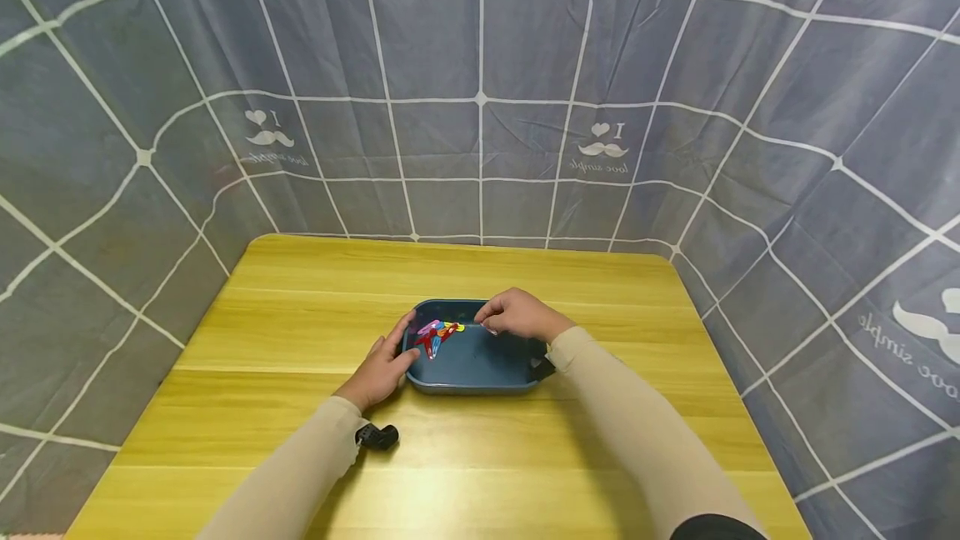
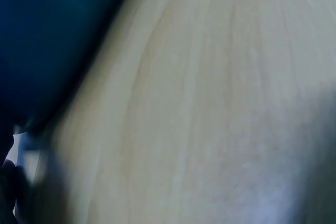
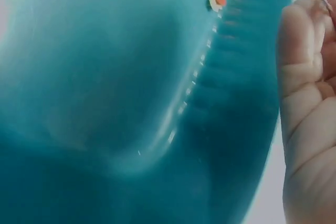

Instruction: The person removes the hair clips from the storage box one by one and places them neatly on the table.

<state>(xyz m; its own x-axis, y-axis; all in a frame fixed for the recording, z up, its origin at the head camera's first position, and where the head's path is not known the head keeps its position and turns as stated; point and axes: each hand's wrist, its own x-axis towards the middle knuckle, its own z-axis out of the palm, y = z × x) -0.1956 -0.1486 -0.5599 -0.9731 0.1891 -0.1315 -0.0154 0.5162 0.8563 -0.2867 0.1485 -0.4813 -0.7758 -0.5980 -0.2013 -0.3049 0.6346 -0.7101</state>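
A dark blue tray (image 1: 472,386) lies on the table, with several colourful hair clips (image 1: 435,338) heaped at its left end, red, pink, blue and yellow. My left hand (image 1: 384,369) rests on the tray's left side, its fingers along the rim and the thumb reaching over the edge. Above the tray's far side, my right hand (image 1: 517,315) pinches a small pale, shiny piece (image 1: 490,330), seemingly a hair clip, mostly hidden by the fingers. In the right wrist view, a silvery edge shows at those fingertips (image 3: 294,30). The left wrist view shows the blue tray (image 2: 52,35) beside the wood.
The tray stands on a yellow wood-grain table (image 1: 300,407) with rounded far corners. A grey curtain (image 1: 442,148) with white grid lines surrounds the table at the back and both sides. A black wrist camera (image 1: 377,437) sits on the left sleeve.
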